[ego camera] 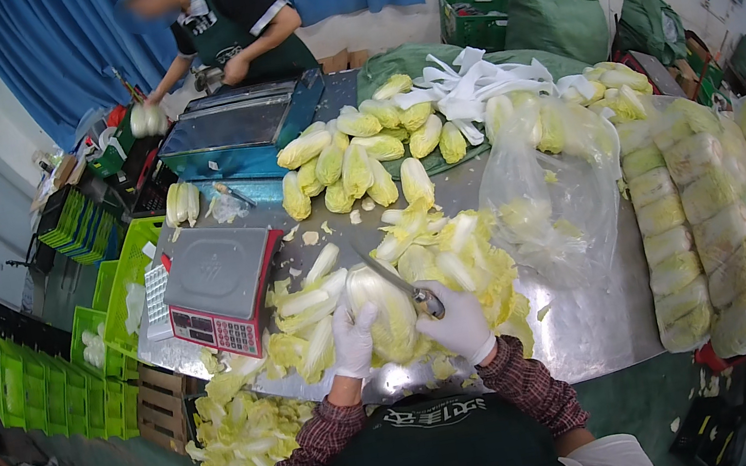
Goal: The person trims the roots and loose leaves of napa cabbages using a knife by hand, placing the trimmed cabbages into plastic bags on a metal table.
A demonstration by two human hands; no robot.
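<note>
Both hands are in white gloves. My left hand (354, 340) holds the left side of a napa cabbage (381, 317), whose pale base points away from me over the steel table (583, 338). In my right hand (458, 319) is a knife (389, 273); its curved blade reaches up and left across the cabbage's base. Whether the blade touches the cabbage I cannot tell. Loose yellow cabbage leaves (473, 253) are heaped to the right, with more pale leaves (314, 298) lying between the cabbage and the scale. Part of the knife handle is hidden in my fist.
A red-and-grey digital scale (221, 273) stands at left. Whole napa cabbages (354, 162) are piled at the back, beside a clear plastic bag (552, 195). Bagged cabbages (720, 227) line the right edge. Across the table, a person (236, 34) stands behind a blue wrapping machine (237, 130).
</note>
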